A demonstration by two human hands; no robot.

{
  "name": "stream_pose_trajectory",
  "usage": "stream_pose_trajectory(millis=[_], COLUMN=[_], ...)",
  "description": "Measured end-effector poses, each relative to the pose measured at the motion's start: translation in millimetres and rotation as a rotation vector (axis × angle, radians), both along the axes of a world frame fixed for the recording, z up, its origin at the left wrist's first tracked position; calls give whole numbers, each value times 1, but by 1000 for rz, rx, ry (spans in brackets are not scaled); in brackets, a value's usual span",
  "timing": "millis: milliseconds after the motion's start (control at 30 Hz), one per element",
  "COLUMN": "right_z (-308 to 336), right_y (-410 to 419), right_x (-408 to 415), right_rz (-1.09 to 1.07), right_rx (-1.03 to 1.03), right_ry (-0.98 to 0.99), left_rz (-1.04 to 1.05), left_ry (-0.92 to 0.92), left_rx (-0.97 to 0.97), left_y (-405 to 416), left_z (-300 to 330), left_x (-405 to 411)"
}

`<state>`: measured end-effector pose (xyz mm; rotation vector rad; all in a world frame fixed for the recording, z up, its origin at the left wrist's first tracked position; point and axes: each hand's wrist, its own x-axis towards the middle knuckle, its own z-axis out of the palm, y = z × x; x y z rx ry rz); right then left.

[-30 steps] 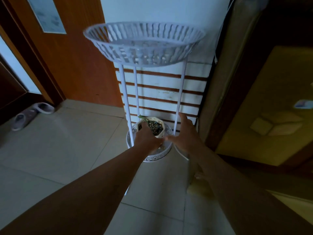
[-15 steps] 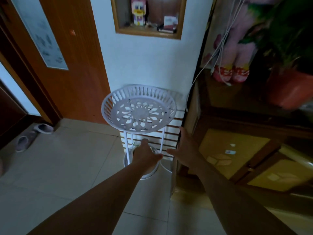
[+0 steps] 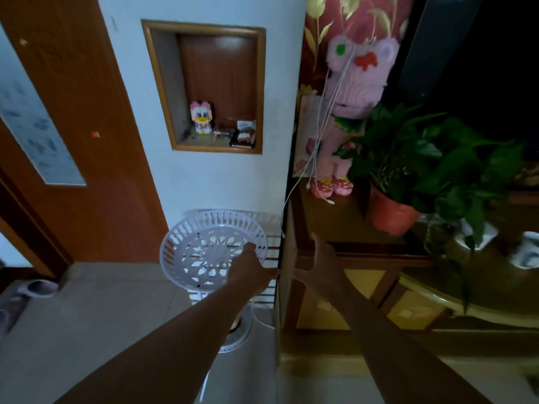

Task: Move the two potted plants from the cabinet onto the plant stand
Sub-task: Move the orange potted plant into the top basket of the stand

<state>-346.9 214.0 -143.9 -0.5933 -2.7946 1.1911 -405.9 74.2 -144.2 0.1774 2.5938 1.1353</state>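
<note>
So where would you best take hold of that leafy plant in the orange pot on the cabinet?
Probably by the orange pot itself, both hands cupping its sides from the front-left, below the leaves. The foliage spreads wide and trails off to the right, so coming from above or the right would likely crush it. The pot's wall is bare and facing the open right hand, which is nearest.

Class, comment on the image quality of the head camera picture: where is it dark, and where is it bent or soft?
Head view: dim overall, darkest at upper right behind the potted plant; wide-angle bending curves the door and the cabinet edge; the mug at the right border looks smeared; the white plant stand tray is clearest.
</note>
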Motion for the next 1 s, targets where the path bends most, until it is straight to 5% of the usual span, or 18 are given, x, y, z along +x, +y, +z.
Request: stream_pose_trajectory(millis=[367, 1000], right_z=[38, -16], right_y=[49, 123], right_x=[17, 3], right_rz=[-144, -608], right_rx=[14, 65], right_ry=[57, 131], left_rz=[-108, -578], left_ry=[8, -63], left_rx=[99, 226], left_y=[50, 182], left_z=[39, -16], left_x=[1, -68])
